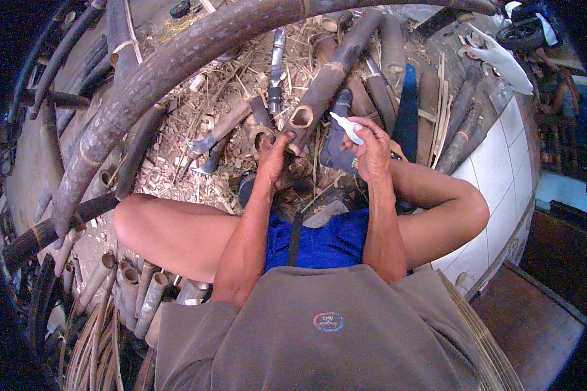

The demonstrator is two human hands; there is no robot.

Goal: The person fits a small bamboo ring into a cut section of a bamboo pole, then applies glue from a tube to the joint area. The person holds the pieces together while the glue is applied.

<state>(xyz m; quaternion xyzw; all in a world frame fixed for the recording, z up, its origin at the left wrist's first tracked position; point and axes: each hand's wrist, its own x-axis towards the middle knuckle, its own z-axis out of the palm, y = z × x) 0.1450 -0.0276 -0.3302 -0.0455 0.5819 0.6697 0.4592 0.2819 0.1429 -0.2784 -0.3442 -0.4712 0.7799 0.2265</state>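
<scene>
My left hand (275, 155) is closed on the near end of a thick brown bamboo tube (336, 68). The tube slants away to the far right, its hollow cut mouth facing me. A second, shorter hollow bamboo piece (261, 127) lies close beside that hand. In my right hand (374, 150) is a small white squeeze bottle (350, 130) with a narrow nozzle. It is pinched between thumb and fingers, tilted with its tip toward the upper left, just right of the tube's mouth and apart from it.
A long curved bamboo pole (156, 72) arches across the left and far side. Hatchet-like tools (205, 144) lie among wood shavings. A blue saw blade (407, 104) and bamboo lengths lie to the right, beside white tiles (496, 169). Several cut tubes (130, 277) stand at lower left.
</scene>
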